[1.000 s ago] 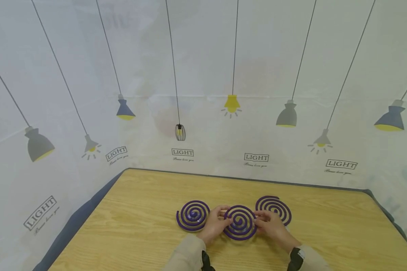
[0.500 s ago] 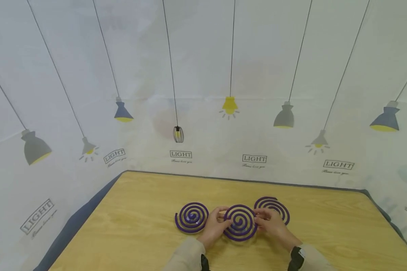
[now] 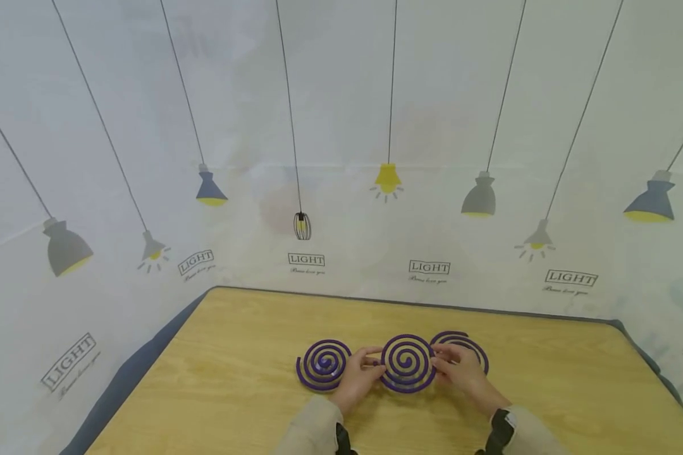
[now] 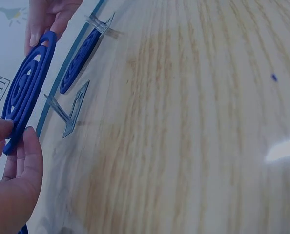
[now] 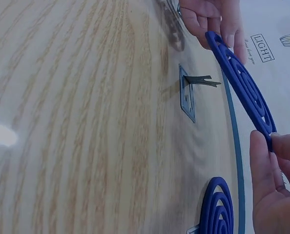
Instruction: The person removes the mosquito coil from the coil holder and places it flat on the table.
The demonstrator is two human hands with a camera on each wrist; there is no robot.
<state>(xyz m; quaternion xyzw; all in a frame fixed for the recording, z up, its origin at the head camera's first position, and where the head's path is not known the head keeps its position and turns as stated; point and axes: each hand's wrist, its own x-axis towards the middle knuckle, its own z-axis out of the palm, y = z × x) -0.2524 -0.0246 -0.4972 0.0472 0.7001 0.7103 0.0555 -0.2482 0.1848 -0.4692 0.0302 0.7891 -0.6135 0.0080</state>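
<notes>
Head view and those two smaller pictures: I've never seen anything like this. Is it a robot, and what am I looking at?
No robot here: you see a person's bare left hand and right hand. The wide picture comes from a camera worn on the head, looking forward and down; the other two come from cameras on the wrists. The hands pinch a purple spiral from both sides, raised off the wood-grained table. It looks blue in the wrist pictures. A second spiral lies to its left; a third spiral, to its right, is partly hidden by the right hand in the wide picture. The wrist views also show a small stand on the table. The lamps behind seem merely printed.
</notes>
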